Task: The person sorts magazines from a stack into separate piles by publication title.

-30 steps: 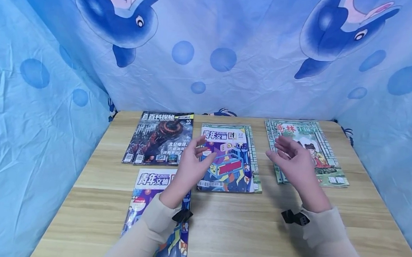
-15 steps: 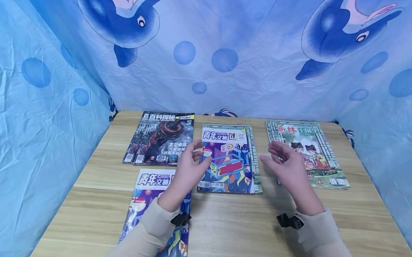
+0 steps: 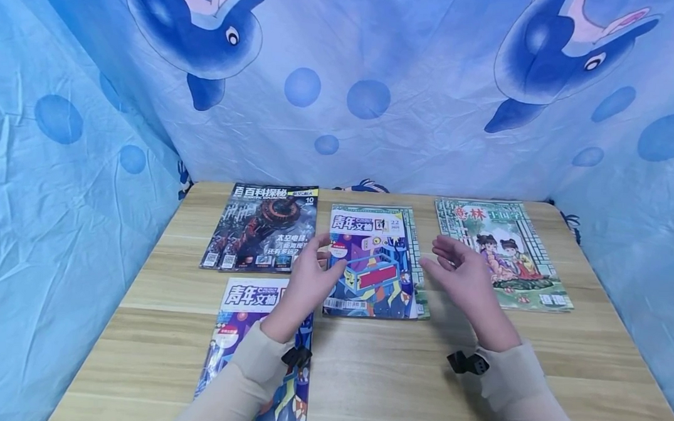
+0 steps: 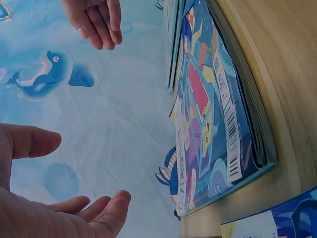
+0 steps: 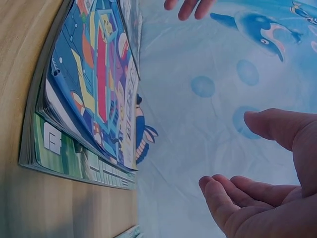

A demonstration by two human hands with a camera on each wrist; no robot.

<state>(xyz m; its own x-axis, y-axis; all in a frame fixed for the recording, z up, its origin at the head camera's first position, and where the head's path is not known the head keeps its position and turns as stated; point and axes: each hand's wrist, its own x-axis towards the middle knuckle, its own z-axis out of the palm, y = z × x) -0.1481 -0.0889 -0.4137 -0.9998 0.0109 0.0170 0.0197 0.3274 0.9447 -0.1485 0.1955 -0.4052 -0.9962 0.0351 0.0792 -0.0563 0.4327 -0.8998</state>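
A purple and blue magazine (image 3: 371, 268) lies on top of a green-bordered magazine (image 3: 422, 289) in the middle of the table. Over its left edge hovers my left hand (image 3: 311, 275), fingers loosely bent and holding nothing. On the other side, my right hand (image 3: 464, 276) hangs in the air between this stack and the green magazines on the right, also holding nothing. Both wrist views show thumb and fingers spread apart, with the stack's cover (image 4: 203, 99) away from the left fingers and the stack's thick spine edge (image 5: 37, 104) beside the right hand.
Two dark science magazines (image 3: 268, 226) overlap at the back left of the wooden table (image 3: 386, 376). Another purple magazine (image 3: 241, 332) lies at the front left, partly under my left forearm. Green magazines (image 3: 516, 256) are stacked at the back right. A blue dolphin-print cloth (image 3: 378, 49) surrounds the table.
My right hand has moved left and slightly down, off the right-hand green magazines towards the middle stack. The left hand has shifted only a little. The magazines lie as before.
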